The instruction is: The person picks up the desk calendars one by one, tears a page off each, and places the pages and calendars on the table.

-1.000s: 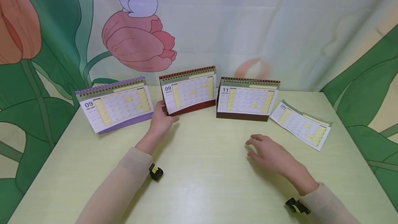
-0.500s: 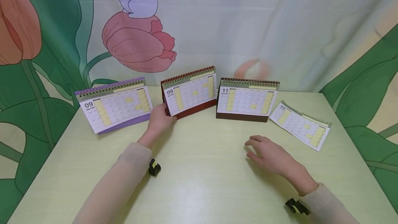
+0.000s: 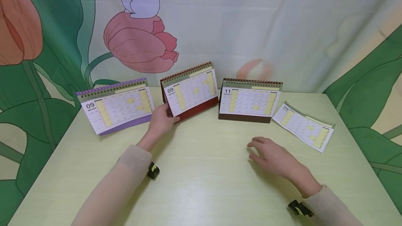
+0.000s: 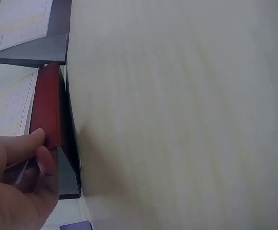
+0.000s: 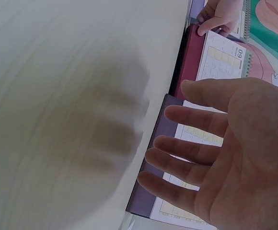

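My left hand (image 3: pixel 160 122) pinches the lower left corner of a red-based desk calendar (image 3: pixel 192 91) showing 09. In the left wrist view, the thumb lies on the front of its red base (image 4: pixel 49 103) and the other fingers reach behind the edge. The calendar stands tilted, its left end nearer me than its right. My right hand (image 3: pixel 276 154) is held over the table in front of a brown-based desk calendar (image 3: pixel 249 101) showing 11. Its fingers are spread and loosely bent, with nothing between them, as the right wrist view shows.
To the left stands a purple-based desk calendar (image 3: pixel 117 109) showing 09. A loose curved calendar sheet (image 3: pixel 303 126) marked 09 lies on the right of the pale table (image 3: pixel 201 184). A printed curtain (image 3: pixel 220 27) with flowers hangs behind the table.
The red-based calendar's left end has come slightly toward me with my left hand, and its spiral top now sits higher and more slanted. My right hand has hardly moved.
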`<state>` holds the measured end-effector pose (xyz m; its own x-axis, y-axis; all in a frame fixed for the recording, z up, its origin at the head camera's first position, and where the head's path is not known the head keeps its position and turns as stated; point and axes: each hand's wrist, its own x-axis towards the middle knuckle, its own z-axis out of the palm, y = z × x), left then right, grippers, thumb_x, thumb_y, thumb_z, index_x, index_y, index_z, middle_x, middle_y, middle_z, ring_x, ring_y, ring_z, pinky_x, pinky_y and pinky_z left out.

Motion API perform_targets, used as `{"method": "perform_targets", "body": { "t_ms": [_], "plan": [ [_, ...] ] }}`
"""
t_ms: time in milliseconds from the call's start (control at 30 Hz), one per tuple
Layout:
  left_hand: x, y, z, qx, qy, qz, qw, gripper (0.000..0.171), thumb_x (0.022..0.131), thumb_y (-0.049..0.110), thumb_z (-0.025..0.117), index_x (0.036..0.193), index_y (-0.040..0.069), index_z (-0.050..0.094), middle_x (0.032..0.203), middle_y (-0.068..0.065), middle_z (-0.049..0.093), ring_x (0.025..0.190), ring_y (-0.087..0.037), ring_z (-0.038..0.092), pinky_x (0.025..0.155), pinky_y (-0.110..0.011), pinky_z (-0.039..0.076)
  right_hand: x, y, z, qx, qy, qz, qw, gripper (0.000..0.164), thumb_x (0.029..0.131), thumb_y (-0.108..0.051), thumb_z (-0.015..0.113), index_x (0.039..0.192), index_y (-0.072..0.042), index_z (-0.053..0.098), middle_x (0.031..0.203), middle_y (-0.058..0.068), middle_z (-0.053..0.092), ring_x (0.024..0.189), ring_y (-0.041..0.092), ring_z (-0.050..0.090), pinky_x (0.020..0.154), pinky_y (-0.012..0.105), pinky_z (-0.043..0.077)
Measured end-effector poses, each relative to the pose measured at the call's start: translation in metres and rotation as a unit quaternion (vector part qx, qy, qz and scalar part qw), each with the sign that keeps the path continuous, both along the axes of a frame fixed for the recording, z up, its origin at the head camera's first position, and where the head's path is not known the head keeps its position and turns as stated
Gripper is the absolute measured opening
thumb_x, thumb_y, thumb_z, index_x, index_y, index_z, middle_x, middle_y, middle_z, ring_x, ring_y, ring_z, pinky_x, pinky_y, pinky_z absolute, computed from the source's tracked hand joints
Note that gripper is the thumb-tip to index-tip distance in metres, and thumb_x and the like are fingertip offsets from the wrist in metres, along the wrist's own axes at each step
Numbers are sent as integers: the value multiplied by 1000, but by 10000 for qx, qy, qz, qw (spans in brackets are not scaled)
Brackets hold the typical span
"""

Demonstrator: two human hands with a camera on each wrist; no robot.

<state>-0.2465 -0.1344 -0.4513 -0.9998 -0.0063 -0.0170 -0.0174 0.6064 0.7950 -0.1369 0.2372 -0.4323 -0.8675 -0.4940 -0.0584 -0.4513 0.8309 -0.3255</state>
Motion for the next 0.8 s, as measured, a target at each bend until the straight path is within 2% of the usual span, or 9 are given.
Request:
{"method": "perform_targets", "body": {
  "t_ms": [233, 400, 600, 800],
  "plan": [
    [4, -1, 4, 517, 321, -64, 9981, 43, 91, 0, 75, 129, 0, 57, 100, -15, 64, 89, -26, 61, 73, -33, 52, 0, -1, 0, 9, 4, 34, 10000, 30, 99, -17, 69, 125, -3, 68, 136, 23, 59, 126, 40, 56, 103, 56, 47],
    [10, -4, 8, 947, 415, -163, 9945, 44, 91, -4, 73, 131, -2, 57, 106, -17, 64, 95, -28, 64, 76, -32, 54, 0, -2, 0, 12, -10, 44, 10000, 30, 99, -18, 68, 125, -3, 68, 137, 23, 59, 127, 40, 56, 104, 56, 46],
    [18, -11, 13, 1345, 587, -224, 9889, 37, 89, -10, 71, 125, -2, 62, 114, -20, 67, 101, -31, 68, 78, -31, 56, 0, -3, 0, -15, -19, 62, 10000, 29, 100, -18, 68, 126, -4, 68, 138, 23, 59, 128, 40, 55, 104, 56, 46],
    [26, -15, 17, 1718, 723, -269, 9821, 44, 88, -13, 71, 129, -3, 62, 116, -21, 68, 103, -30, 65, 79, -25, 55, -1, -5, 0, -45, -55, 76, 9999, 31, 100, -20, 68, 127, -5, 68, 139, 22, 58, 129, 40, 55, 105, 56, 45]
  ]
}}
